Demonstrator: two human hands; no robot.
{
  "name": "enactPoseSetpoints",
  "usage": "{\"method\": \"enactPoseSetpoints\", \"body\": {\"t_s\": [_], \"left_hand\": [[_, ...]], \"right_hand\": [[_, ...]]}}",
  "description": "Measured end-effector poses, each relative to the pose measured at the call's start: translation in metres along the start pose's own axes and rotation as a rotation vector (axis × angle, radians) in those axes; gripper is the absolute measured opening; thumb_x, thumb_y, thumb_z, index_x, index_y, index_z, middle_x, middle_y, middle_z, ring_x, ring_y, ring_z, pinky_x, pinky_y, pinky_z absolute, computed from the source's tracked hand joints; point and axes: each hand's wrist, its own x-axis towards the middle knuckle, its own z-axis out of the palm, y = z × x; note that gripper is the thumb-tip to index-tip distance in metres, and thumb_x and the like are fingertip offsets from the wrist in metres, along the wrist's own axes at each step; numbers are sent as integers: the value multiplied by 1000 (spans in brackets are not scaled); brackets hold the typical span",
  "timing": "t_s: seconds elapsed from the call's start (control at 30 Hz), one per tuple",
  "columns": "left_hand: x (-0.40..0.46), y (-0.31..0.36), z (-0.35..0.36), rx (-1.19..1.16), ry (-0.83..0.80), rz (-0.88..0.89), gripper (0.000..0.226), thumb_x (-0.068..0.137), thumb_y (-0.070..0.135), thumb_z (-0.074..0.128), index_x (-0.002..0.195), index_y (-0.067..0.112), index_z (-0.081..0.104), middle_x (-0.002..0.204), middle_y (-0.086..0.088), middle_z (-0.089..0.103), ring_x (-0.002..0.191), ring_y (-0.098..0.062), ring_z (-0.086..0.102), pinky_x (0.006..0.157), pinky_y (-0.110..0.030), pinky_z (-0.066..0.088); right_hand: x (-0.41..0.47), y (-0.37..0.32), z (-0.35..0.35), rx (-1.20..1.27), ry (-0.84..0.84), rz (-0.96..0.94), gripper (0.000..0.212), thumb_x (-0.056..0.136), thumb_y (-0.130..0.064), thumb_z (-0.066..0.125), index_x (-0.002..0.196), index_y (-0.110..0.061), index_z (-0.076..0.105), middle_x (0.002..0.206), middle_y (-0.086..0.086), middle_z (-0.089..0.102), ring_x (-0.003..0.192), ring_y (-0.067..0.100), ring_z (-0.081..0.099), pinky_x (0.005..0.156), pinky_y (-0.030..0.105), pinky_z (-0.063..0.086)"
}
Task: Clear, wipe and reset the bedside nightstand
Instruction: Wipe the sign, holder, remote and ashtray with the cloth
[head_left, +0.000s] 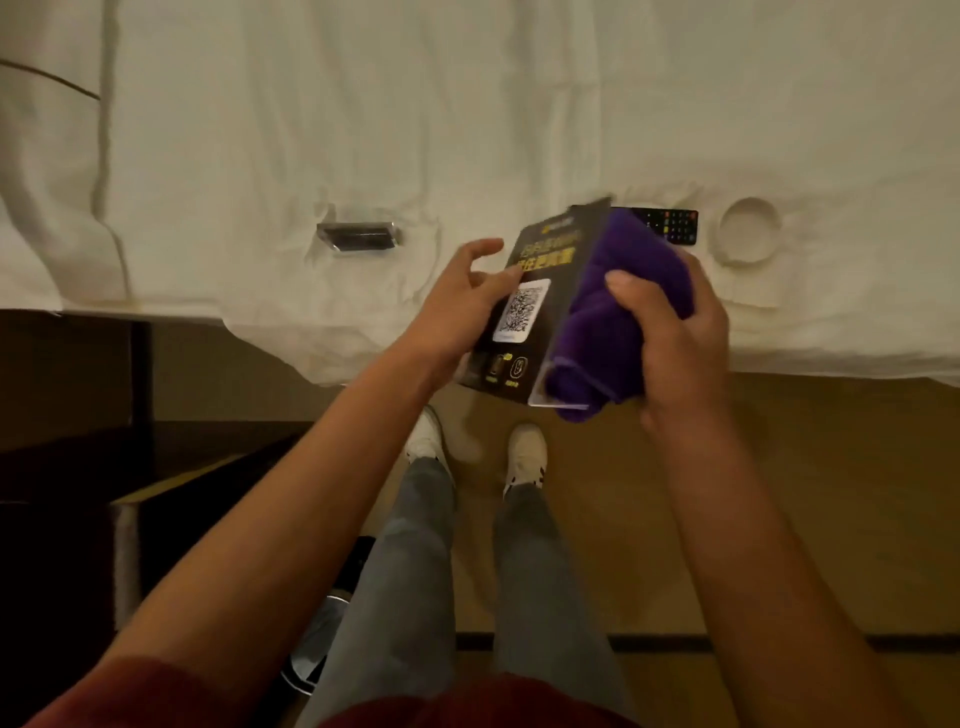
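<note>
Single head-worn view, looking steeply down, close over the hands (571, 332), bed edge (363, 156) ahead

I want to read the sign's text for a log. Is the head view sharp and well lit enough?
Head view: dim, warm light; the black sign in the left hand is motion-blurred, so its yellow text is unreadable, the QR patch only coarse; the bed edge bows from wide-angle distortion.
</note>
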Motion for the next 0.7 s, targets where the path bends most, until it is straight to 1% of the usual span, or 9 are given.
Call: {"method": "enactPoseSetpoints", "body": {"t_s": [0.07,0.13,0.23,0.33,0.4,0.47,0.57,0.63,0.7], "left_hand": [[-9,-1,19,-116,-65,-57,31,106,37,51,121,18,70,102,-3,76,85,-8,75,78,-33,57],[-20,4,26,-401,-186,-132,51,104,55,43,104,19,80,103,-5,78,95,-14,75,86,-33,59],[-33,5,16,-614,-347,-111,72,94,73,36,121,18,73,117,-11,73,106,-23,71,93,-38,58],[-37,3,11,-567,-362,-84,61,97,67,38,121,23,71,117,-8,74,105,-22,72,91,-38,59],[-37,4,14,-548,-307,-77,54,100,61,41,115,22,74,111,-8,75,100,-21,73,87,-37,60],[-33,7,16,-553,-240,-72,55,99,62,44,112,16,73,103,-10,73,93,-22,72,84,-36,60],[-26,9,11,-615,-265,-117,62,96,66,48,110,11,70,98,-10,70,89,-22,69,83,-35,59],[-26,5,10,-646,-283,-132,63,97,67,44,107,11,69,96,-10,71,86,-22,70,80,-34,61],[-30,0,12,-694,-279,-125,70,97,71,33,102,13,71,91,-9,72,82,-21,72,75,-34,62]], "right_hand": [[-2,4,15,-105,-46,-76,38,77,-33,82,113,-37,69,106,-9,75,94,10,74,71,24,59],[-5,14,25,-263,-55,-157,43,82,-32,81,122,-33,65,115,-10,71,102,7,70,78,23,59],[-7,23,29,-474,9,-282,52,85,-35,81,131,-25,60,128,-6,62,110,5,61,83,8,52],[-3,25,33,-628,44,-311,56,86,-36,80,135,-23,57,131,-1,56,109,6,55,76,-5,42],[0,22,36,-692,1,-275,55,85,-36,81,132,-27,54,130,-2,54,107,6,54,68,-1,45],[-3,19,37,-656,-151,-214,52,82,-35,82,125,-34,53,125,-5,55,104,6,57,70,8,49],[-14,12,32,-338,-413,-91,46,79,-22,85,116,-33,59,116,-9,65,103,13,67,79,30,62],[-18,8,28,-209,-512,-84,46,78,-14,86,116,-29,63,109,-13,68,101,15,70,76,29,62],[-17,5,27,-224,-541,-152,49,78,-14,86,119,-25,62,112,-11,68,102,14,69,77,27,61]]}}
